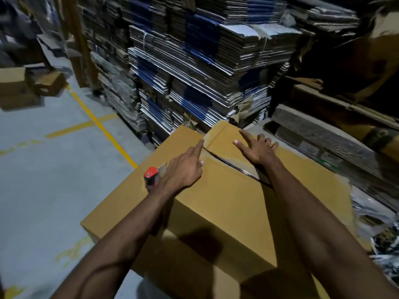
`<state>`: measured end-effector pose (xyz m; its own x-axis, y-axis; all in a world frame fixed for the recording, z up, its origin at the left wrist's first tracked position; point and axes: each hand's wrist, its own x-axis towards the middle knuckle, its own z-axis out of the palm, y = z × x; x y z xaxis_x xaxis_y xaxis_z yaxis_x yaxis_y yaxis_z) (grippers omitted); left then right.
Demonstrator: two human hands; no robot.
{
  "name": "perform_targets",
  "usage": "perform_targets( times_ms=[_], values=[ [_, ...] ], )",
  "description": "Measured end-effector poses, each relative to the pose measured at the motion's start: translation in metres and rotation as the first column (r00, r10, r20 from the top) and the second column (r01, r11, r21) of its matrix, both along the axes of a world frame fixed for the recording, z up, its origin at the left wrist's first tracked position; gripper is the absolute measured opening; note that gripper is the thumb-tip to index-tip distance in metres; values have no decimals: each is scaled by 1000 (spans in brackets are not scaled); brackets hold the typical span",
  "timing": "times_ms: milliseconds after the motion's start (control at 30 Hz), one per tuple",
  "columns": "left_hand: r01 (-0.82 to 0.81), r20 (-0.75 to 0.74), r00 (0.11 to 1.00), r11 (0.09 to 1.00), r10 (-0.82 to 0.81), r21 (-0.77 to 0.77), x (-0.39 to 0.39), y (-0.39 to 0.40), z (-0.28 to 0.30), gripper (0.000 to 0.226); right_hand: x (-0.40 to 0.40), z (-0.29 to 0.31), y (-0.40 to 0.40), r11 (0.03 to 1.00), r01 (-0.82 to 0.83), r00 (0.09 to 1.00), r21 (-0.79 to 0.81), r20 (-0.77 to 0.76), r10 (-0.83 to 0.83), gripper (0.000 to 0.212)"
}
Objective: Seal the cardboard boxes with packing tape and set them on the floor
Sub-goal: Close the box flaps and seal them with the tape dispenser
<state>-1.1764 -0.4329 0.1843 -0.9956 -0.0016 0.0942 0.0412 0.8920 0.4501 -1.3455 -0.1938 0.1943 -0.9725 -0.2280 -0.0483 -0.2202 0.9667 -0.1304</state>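
A large brown cardboard box (226, 208) stands in front of me with its top flaps folded down. A dark gap (235, 164) still shows along the middle seam. A short strip of clear tape (208, 140) covers the seam's far end. My left hand (185, 169) lies on the left flap, its straight index finger pressing that tape. My right hand (257, 148) rests flat with spread fingers on the right flap. A red tape dispenser (152, 175) lies on the box just left of my left wrist; whether the hand touches it is hidden.
Tall stacks of flattened cartons (194, 72) rise directly behind the box. More flat cardboard (323, 147) lies to the right. The grey floor (54, 169) with yellow lines opens to the left, where small brown boxes (32, 85) sit at the far left.
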Motion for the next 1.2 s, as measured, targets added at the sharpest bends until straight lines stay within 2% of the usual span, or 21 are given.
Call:
perform_targets(
  times_ms=[67, 167, 433, 633, 800, 900, 967, 1000, 1067, 1100, 1133, 1200],
  values=[
    [-37, 21, 999, 999, 36, 20, -9, 12, 3, 74, -3, -1, 16, 1000, 19, 1000, 5, -5, -19, 80],
    [-82, 18, 997, 996, 81, 34, -25, 30, 2, 65, -1, -3, 38, 997, 71, 997, -16, -9, -71, 79],
    [49, 12, 999, 999, -49, 21, -54, 40, -1, 58, 15, -7, 75, 981, 195, 981, -17, -5, -195, 82],
    [115, 33, 993, 992, -117, 60, -69, 29, 0, 66, 29, -12, 82, 967, 254, 967, -1, -37, -254, 84],
    [129, -64, 990, 989, -125, 71, -72, 29, -1, 65, 45, -10, 75, 953, 302, 953, -18, 12, -302, 84],
    [86, -120, 991, 977, -63, 196, -69, 26, 3, 55, 64, -3, 42, 976, 210, 978, -53, 11, -210, 86],
    [68, -62, 997, 929, -49, 363, -71, 15, 6, 40, 83, 4, 2, 997, -11, 1000, -79, -27, 8, 88],
    [37, 18, 998, 867, -53, 498, -72, 8, 10, 32, 94, 6, -20, 985, -135, 991, -109, -31, 132, 89],
    [-49, 157, 981, 644, -111, 764, -69, -12, 16, 33, 111, 8, -60, 930, -330, 942, -160, 4, 335, 99],
    [-90, 188, 975, 561, -118, 823, -66, -25, 17, 35, 116, 8, -76, 905, -389, 916, -173, 33, 400, 105],
    [-137, 208, 975, 527, -78, 839, -60, -38, 13, 34, 119, 7, -87, 886, -424, 895, -188, 62, 442, 108],
    [-264, 242, 964, 512, 110, 818, -44, -62, -12, 26, 121, 4, -100, 868, -438, 879, -233, 94, 468, 103]
  ],
)
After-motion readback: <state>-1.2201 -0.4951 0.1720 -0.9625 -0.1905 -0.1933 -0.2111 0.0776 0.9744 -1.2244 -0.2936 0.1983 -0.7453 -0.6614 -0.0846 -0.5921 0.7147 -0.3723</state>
